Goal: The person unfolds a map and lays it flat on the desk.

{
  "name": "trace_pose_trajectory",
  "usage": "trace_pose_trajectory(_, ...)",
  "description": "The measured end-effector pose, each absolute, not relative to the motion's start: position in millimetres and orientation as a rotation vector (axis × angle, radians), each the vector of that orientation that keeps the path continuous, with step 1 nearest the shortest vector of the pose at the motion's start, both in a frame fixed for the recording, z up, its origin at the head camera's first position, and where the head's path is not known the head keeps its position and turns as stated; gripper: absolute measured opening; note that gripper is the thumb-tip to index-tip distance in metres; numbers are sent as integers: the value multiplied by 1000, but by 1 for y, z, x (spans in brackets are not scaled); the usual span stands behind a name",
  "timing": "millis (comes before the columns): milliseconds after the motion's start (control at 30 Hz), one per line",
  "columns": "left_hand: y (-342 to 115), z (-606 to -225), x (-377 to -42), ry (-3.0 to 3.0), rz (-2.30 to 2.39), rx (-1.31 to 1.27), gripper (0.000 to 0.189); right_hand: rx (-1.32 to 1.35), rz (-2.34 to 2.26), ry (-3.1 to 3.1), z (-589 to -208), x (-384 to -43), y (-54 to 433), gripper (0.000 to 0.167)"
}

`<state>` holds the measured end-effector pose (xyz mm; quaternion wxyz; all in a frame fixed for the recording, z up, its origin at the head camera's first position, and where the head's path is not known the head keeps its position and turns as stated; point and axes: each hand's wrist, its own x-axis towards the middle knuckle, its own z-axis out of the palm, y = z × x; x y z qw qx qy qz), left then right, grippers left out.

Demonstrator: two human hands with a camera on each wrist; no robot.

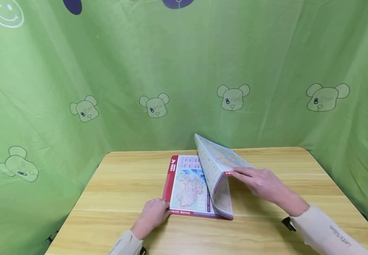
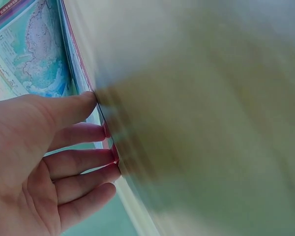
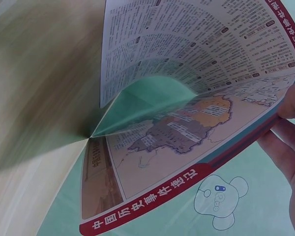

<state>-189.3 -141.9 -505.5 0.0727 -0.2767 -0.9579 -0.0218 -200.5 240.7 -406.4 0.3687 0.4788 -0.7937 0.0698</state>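
Observation:
A folded map point(image 1: 190, 187) with red borders and Chinese print lies on the wooden table, its right-hand part raised and curving upward. Printed text columns and a coloured map panel point(image 3: 182, 128) show on the raised part in the right wrist view. My right hand point(image 1: 263, 182) pinches the near edge of this raised part, thumb and fingers on either side. At the flat part's near left corner rests my left hand point(image 1: 153, 214). Its fairly straight fingers point(image 2: 83, 162) and thumb touch the map's edge in the left wrist view.
The light wood table point(image 1: 117, 184) has rounded far corners. Behind it and at both sides hangs a green curtain point(image 1: 184, 71) with bear-head drawings. The raised part of the map stands close to the curtain at the table's far edge.

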Motion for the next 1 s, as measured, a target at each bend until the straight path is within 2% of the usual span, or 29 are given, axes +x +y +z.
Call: trace_pose_trajectory(1000,-147,-506,-191,-2920,-2,-813,27,1194,210,-1944,-405,-199,253,39)
